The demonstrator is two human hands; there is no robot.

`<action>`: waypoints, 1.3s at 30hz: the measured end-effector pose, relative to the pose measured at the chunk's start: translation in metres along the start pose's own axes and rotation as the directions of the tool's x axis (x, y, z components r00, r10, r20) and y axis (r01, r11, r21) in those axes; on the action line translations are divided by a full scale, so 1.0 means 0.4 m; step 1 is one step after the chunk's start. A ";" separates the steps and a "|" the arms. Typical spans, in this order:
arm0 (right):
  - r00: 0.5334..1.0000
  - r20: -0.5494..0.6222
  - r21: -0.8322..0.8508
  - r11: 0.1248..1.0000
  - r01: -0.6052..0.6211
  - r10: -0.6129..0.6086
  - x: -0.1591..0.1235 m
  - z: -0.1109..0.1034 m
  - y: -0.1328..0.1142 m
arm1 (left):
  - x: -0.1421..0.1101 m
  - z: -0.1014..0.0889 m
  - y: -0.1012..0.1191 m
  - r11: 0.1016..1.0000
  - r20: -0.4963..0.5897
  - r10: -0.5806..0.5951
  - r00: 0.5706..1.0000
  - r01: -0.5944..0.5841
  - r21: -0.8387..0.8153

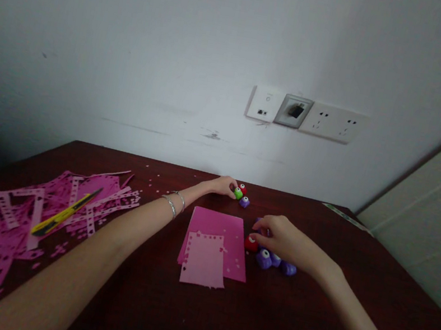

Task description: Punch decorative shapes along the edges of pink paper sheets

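At the back of the table my left hand (224, 186) has its fingers closed against a green craft punch (237, 193). A red punch (242, 189) and a purple punch (244, 202) stand close by it. My right hand (274, 234) curls over a red craft punch (251, 243), its fingertips on top. Several purple punches (264, 259) lie beneath and beside that hand, partly hidden by it. Between my arms lies a deep pink sheet (217, 221), partly covered by a smaller light pink sheet (203, 264) with holes punched along its edges.
Punched pink paper strips (15, 214) are heaped on the left, with a yellow utility knife (61, 219) on top. Tiny paper bits are scattered about. A ruler-like strip (348, 216) lies at the back right. Wall sockets (332, 122) are above the dark table (175, 322).
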State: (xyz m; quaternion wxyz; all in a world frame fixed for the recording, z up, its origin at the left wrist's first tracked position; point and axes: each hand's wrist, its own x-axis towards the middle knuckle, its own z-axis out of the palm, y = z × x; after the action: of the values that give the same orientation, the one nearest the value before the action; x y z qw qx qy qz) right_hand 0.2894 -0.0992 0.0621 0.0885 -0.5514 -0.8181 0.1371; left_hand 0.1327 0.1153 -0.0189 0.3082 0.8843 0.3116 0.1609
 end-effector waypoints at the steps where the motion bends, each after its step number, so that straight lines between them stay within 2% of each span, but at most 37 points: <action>1: 1.000 -0.004 -0.003 1.000 0.000 0.000 0.000 -0.001 0.001 | 0.002 0.001 0.000 1.000 0.007 0.013 1.000 -0.013 -0.007; 10: 1.000 -0.004 0.017 1.000 -0.016 0.016 -0.001 -0.005 0.004 | -0.003 -0.014 0.025 0.996 0.044 0.053 0.998 -0.056 0.069; 17: 0.999 -0.032 0.009 1.000 -0.014 0.015 -0.002 -0.007 0.004 | -0.030 -0.026 0.022 0.995 -0.106 0.050 0.993 -0.040 0.089; 20: 0.998 -0.067 0.006 1.000 -0.012 0.013 -0.002 -0.013 0.000 | -0.071 -0.052 0.045 0.998 -0.158 0.045 0.986 -0.037 0.054; 24: 0.996 -0.087 0.027 0.999 0.019 -0.017 -0.001 -0.020 -0.006 | -0.167 -0.095 0.106 0.997 -0.210 0.065 0.976 -0.057 0.044; 28: 0.993 -0.107 0.060 0.997 0.056 -0.049 -0.002 -0.024 -0.016 | -0.273 -0.117 0.177 0.990 -0.178 0.116 0.977 -0.100 0.097; 33: 0.989 -0.118 0.097 0.990 0.102 -0.090 -0.009 -0.026 -0.040 | -0.359 -0.101 0.237 0.978 -0.108 0.151 0.983 -0.132 0.163; 39: 0.992 -0.083 0.120 0.987 0.109 -0.099 -0.010 -0.014 -0.064 | -0.382 -0.070 0.252 0.971 -0.012 0.194 0.981 -0.190 0.144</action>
State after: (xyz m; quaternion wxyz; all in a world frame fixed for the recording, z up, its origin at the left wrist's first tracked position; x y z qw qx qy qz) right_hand 0.2701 -0.1113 0.0757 0.1608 -0.5064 -0.8316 0.1616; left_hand 0.0496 -0.0337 0.0533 0.2232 0.9279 0.2393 0.1786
